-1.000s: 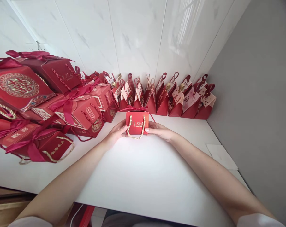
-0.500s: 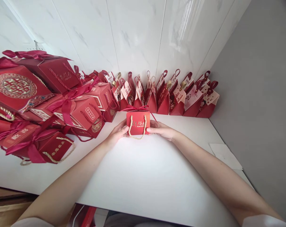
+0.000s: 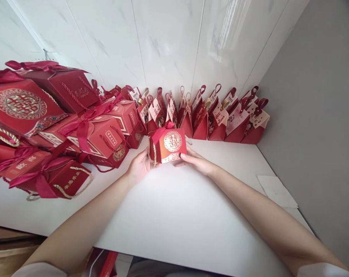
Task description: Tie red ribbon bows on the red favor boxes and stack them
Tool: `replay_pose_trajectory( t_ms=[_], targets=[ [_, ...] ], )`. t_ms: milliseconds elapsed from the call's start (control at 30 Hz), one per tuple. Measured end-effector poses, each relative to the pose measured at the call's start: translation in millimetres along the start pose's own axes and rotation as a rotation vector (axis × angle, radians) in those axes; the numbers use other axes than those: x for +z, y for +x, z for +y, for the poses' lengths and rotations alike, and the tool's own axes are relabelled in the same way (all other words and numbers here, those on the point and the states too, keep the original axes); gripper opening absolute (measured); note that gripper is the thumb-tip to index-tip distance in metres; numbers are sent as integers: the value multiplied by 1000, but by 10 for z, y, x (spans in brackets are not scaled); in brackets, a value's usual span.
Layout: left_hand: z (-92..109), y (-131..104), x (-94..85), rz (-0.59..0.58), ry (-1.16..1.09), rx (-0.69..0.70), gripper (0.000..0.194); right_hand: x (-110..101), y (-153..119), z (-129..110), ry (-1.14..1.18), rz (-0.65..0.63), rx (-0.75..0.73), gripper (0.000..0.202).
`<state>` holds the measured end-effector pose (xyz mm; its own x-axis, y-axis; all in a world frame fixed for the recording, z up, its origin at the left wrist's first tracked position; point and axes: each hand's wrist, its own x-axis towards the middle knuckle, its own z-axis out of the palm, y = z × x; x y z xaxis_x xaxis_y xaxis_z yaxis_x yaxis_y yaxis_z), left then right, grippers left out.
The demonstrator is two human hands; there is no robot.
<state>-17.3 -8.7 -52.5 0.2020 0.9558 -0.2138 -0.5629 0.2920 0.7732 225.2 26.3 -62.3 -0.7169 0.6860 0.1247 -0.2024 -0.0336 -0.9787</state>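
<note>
A small red gift box [image 3: 172,143] with a round gold emblem on its front is held upright between both hands, over the middle of the white table. A red ribbon bow tops it, and a gold rope handle hangs on its left side. My left hand [image 3: 140,165] grips the box's left side, its fingers partly hidden behind the box. On the right, my right hand [image 3: 196,161] holds the lower right corner, with fingertips on the front and below.
Larger red boxes with ribbons [image 3: 90,134] are piled at the left. Several small pointed red boxes [image 3: 217,125] line the tiled wall [image 3: 168,46]. A white sheet [image 3: 275,191] lies on the table [image 3: 163,223] at the right, near a grey wall.
The small box has turned: its rope-handled side faced me before, and now the emblem side does, with the handle at left. Both hands still hold it.
</note>
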Motion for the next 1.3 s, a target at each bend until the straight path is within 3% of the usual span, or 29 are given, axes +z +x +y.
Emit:
replay_pose_trajectory(
  t_ms=[167,300,500,733,867,1133,1300],
  targets=[
    [-41,-37,32,-165,178,191,59,-16,-21,-35,-85,22,-94,82],
    [-65,-47,37,-259,346,250,83,-64,8,38,-167,142,-124,93],
    [-74,-4,-44,-123,397,207,63,-93,4,78,-169,119,-100,89],
    [-49,18,-48,-134,371,188,52,-112,16,57,-129,67,-76,83],
    [-46,4,-24,-137,361,188,51,-109,10,49,-111,83,-56,85],
    [-42,-18,-15,-129,291,176,50,-124,7,5,75,159,-16,70],
    [-46,-23,-5,-163,329,195,62,-100,18,18,78,136,-26,70]
  ],
)
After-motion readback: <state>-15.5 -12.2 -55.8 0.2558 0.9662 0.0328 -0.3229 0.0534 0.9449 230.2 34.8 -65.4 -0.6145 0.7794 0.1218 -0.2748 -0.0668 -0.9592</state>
